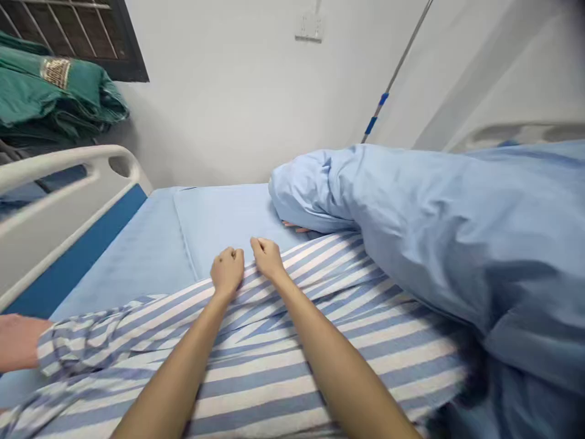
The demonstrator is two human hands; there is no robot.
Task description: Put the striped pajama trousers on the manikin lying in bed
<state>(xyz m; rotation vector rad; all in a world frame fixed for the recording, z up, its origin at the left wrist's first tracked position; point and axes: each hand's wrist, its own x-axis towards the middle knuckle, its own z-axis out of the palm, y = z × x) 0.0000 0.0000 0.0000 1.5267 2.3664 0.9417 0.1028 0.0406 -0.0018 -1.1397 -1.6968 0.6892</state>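
My left hand [227,270] and my right hand [267,257] lie close together, both curled into loose fists. They rest on a blue-and-white striped hospital gown [292,366] that covers my body, with my knuckles near the pale blue bed sheet [223,219]. A bulky light blue quilt [434,244] is heaped to the right of my right hand. A few fingertips [292,227] show from under its edge, and the rest of that hand is hidden. At the left edge, another person's hand [18,341] touches a bunched striped sleeve [77,341].
A white bed rail [59,177] with a dark blue panel runs along the left. Folded green cloths [55,91] lie beyond it under a barred window [77,30]. A thin metal pole [397,67] with blue tape leans at the far wall, and a white rail [516,134] stands at right.
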